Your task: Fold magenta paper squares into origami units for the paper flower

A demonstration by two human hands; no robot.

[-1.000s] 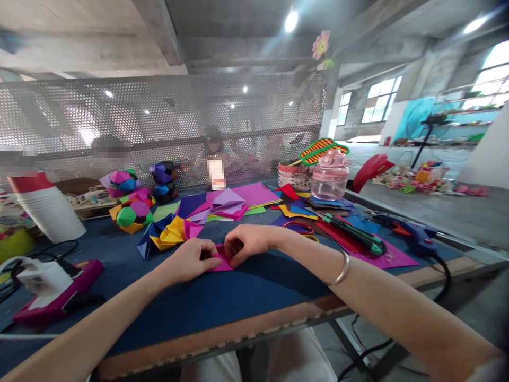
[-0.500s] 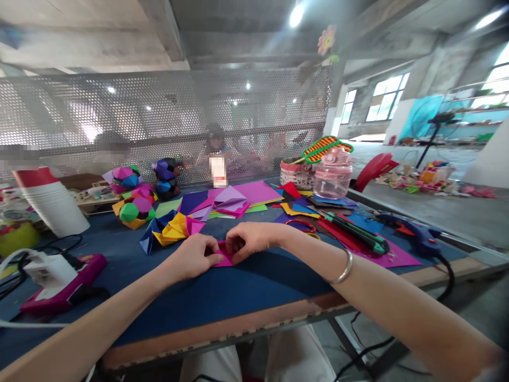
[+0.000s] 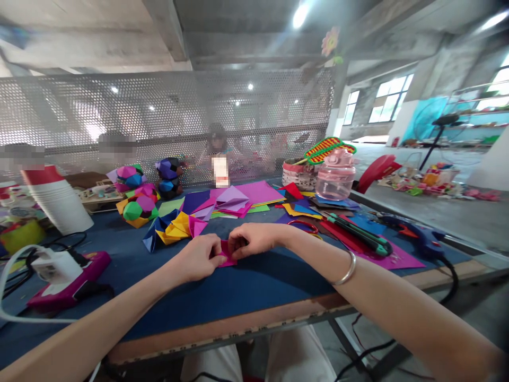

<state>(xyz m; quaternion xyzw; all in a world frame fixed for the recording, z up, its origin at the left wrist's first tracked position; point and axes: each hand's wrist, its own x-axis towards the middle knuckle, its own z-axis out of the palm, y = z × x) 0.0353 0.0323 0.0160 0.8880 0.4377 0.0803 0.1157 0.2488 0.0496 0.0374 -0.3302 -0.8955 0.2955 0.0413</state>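
A small magenta paper [image 3: 227, 254] lies on the blue table top near its front edge, partly hidden by fingers. My left hand [image 3: 202, 255] pinches its left side between thumb and fingers. On the right side, my right hand [image 3: 249, 241] has curled fingers closed on the same paper, and a silver bangle circles that wrist. Just beyond my left hand rest folded yellow paper pieces [image 3: 175, 229], with blue and pink ones against them. Farther back is a folded lilac paper [image 3: 231, 197] on top of pink sheets [image 3: 262, 192].
Stacked paper cups [image 3: 59, 204] and a magenta power strip [image 3: 89, 276] stand at the left. At the right are a green cutter [image 3: 358, 233], red scissors [image 3: 304, 225], a glue gun [image 3: 421, 236] and a pink bottle [image 3: 336, 178]. A mesh screen [image 3: 238, 116] rises behind.
The view has shifted slightly, so the table items appear a little farther right. Both hands keep hold of the magenta paper, with the fingers only slightly moved.
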